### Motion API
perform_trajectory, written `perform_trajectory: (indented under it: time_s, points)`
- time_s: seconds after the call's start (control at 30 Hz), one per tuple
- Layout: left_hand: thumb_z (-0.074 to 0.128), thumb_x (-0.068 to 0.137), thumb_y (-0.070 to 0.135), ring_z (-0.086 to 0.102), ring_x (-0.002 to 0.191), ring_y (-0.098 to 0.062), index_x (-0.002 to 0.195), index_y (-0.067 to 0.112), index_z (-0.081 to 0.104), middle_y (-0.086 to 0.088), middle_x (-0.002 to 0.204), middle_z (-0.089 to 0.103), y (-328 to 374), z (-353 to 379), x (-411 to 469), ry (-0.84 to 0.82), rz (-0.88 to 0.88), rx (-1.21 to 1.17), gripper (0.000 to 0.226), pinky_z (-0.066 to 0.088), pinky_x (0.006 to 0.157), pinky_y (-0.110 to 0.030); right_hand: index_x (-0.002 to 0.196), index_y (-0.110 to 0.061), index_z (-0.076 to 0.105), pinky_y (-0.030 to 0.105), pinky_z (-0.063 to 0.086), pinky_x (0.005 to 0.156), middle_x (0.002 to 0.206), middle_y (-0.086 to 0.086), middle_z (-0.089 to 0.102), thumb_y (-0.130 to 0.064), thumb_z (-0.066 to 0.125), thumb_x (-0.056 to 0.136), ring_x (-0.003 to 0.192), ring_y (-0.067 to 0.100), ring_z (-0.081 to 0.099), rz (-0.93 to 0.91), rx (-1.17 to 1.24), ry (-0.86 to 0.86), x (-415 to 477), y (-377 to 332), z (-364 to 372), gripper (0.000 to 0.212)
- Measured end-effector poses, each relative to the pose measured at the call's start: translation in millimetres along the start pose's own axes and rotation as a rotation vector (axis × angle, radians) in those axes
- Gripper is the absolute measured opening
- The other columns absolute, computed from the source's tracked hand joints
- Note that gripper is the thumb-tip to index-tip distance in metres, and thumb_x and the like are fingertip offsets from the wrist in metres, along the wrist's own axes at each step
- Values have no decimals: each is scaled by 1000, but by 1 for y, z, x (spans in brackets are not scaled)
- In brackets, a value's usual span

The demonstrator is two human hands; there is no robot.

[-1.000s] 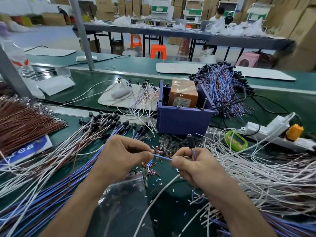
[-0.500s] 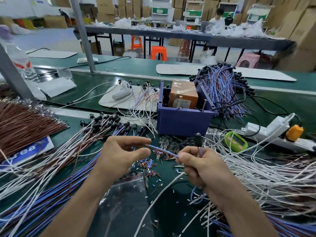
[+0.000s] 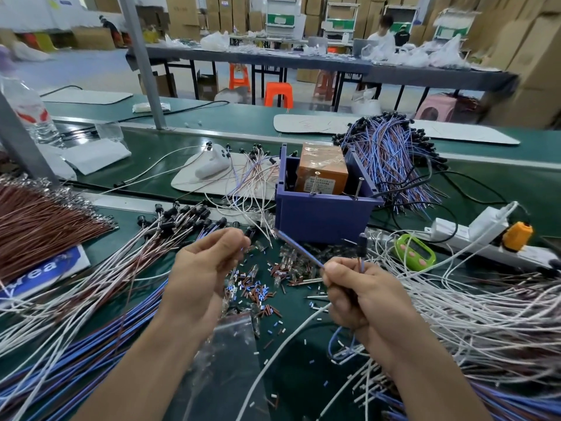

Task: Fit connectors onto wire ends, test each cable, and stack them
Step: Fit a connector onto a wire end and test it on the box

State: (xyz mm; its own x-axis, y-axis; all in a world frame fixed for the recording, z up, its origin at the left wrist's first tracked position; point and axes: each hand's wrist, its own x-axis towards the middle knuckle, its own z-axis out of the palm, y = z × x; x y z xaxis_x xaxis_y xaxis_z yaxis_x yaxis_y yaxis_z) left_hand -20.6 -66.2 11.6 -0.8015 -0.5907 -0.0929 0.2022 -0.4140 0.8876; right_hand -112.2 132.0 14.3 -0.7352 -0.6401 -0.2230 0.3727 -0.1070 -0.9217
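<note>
A blue wire (image 3: 299,250) is gripped in the curled fingers of the right hand (image 3: 361,293), near the front edge of the bench (image 3: 297,375); the fingertips of the left hand (image 3: 206,268) are drawn together; whether anything is held there cannot be told.

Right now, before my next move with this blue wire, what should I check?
1. Blue wire held: ok, the right hand pinches it.
2. Wire tip free: ok, it points up and left, apart from the left hand.
3. Tip stripped: cannot tell, it is blurred.
4. Black connector secure: ok, it stands upright above the right hand, its lead in the grip.
5. Left hand empty: cannot tell, its curled fingers hide whatever they might pinch.
</note>
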Motion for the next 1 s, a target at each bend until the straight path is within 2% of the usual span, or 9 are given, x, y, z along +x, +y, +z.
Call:
perform_trajectory:
  time_s: [0.13,0.2,0.27,0.33,0.43,0.57,0.67,0.8,1.0]
  points:
    - [82,66,33,70,75,-6,77,23,83,-1,81,79,-16,23,-13,-59,26,354,15,55,75,-19,69,-9,63,19,20,35,49,7,41,-11,56,97,36,10,22,-41,126,59,3,-3,-3,29]
    - [80,82,14,71,74,-3,87,19,82,1,83,80,-28,47,-15,-169,-15,349,8,53,69,-13,68,-10,65,18,22,33,50,10,46,-10,55,98,33,11,27,-62,107,79,3,-1,0,32]
    - [74,88,1,70,69,-9,92,15,80,-1,77,78,-35,66,-11,-184,-34,318,15,54,67,-16,64,-16,69,19,24,34,52,14,52,-10,53,100,34,16,34,-79,68,110,4,1,2,40]
    - [72,90,1,62,51,-21,86,8,79,-7,61,69,-37,80,-6,-170,-54,281,11,54,54,-29,65,-17,71,24,29,38,56,17,58,-12,52,101,36,21,43,-87,69,137,6,1,3,41]
    - [71,91,3,44,35,-21,79,6,78,-17,55,55,-39,90,-1,-162,-123,197,14,47,39,-30,77,-6,68,28,40,38,63,23,63,-12,52,102,39,27,54,-90,111,181,9,-2,0,30]
    - [75,89,8,64,56,-19,77,19,83,-11,74,77,-47,93,4,-75,-60,306,18,54,54,-32,69,-7,71,28,52,41,68,26,70,-10,52,103,44,28,65,-126,122,324,13,0,-2,39]
    - [69,95,10,72,70,-15,78,10,78,-10,80,79,-47,96,11,-12,-32,232,19,59,66,-23,79,-2,64,29,55,44,73,26,73,-11,52,104,51,30,70,-189,117,447,14,-1,-4,29]
    - [51,105,15,71,61,-21,81,15,60,-13,67,74,-35,100,21,-23,-49,148,25,57,57,-23,82,0,63,30,56,45,72,24,73,-12,51,104,53,32,71,-273,195,536,13,-5,-9,28]
    - [60,102,22,58,50,-19,73,13,71,-8,48,59,-40,100,27,60,52,311,33,49,64,-35,82,1,62,28,52,40,65,23,71,-12,50,105,46,30,67,-302,245,586,18,-2,-12,30]
